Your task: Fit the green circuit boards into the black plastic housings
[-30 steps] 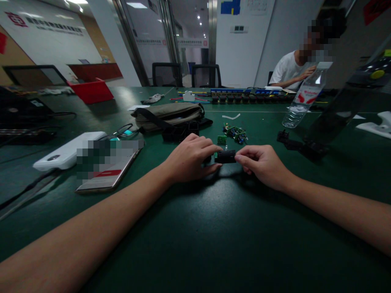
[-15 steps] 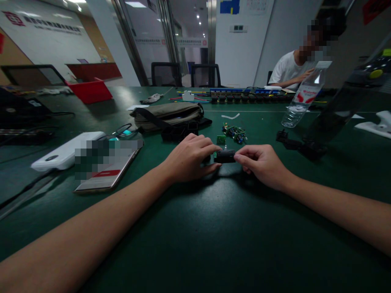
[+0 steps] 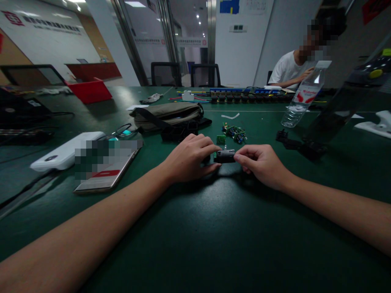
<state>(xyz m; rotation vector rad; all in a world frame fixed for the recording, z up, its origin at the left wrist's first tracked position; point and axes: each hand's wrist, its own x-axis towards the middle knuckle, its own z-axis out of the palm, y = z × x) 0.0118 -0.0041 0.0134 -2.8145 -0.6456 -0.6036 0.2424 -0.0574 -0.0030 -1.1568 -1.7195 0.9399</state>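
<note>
Light is catching the smooth, rounded upper side of a short black cylinder (image 3: pixel 226 156), which is lying crosswise between the two hands, just above or on the green table (image 3: pixel 214 236); which, the view is not making clear. The left hand (image 3: pixel 192 158) is gripping its left end between thumb and fingers, beside a bit of green, while the right hand (image 3: pixel 259 162) is pinching its right end with curled fingers.

Just beyond, a small flat green board (image 3: pixel 220 139) is lying near a jumbled cluster of circuit boards (image 3: pixel 234 132). Behind the left hand, a black compartmented holder (image 3: pixel 179 132) is sitting against a soft, drab cloth bag (image 3: pixel 168 116). Glossy white casing is showing on a rounded device (image 3: pixel 67 151) beside a flat, slim phone (image 3: pixel 111 171).

Across the dark, faintly shining tabletop, a clear ribbed bottle (image 3: pixel 302 99) is standing at the right and an angular red box (image 3: pixel 90 90) is resting at the left. Beyond, a person in a white shirt (image 3: pixel 287 69) is sitting near a pale wall, and mesh-backed chairs (image 3: pixel 205 75) are standing before metal-framed glass doors (image 3: pixel 192 53).
</note>
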